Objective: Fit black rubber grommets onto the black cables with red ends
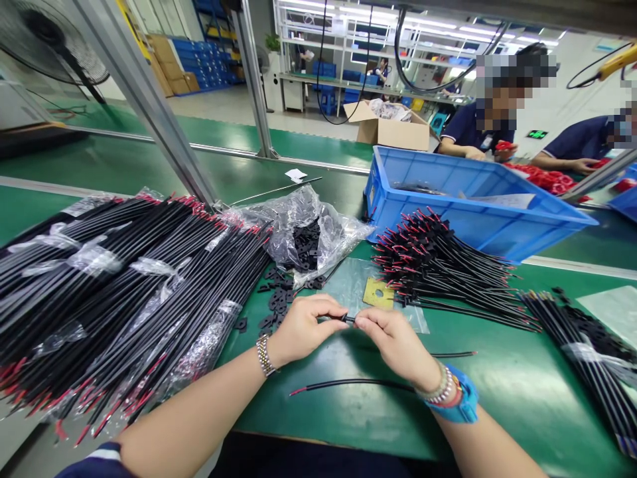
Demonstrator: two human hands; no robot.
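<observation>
My left hand (302, 326) and my right hand (395, 342) meet fingertip to fingertip over the green bench, pinching a small black part (348, 319) at the end of a thin wire. A red-and-black wire (348, 383) lies on the mat under my right wrist; whether it is the same wire is unclear. Loose black plastic pieces (275, 300) lie just beyond my left hand. A small yellow card (378, 293) lies beyond my right hand.
Big bundles of black and red wires (114, 292) fill the left side. A plastic bag of black pieces (308, 236) sits behind. A finished wire pile (442, 272) lies before a blue bin (478, 199). More wires (587, 352) lie right. Two co-workers sit behind.
</observation>
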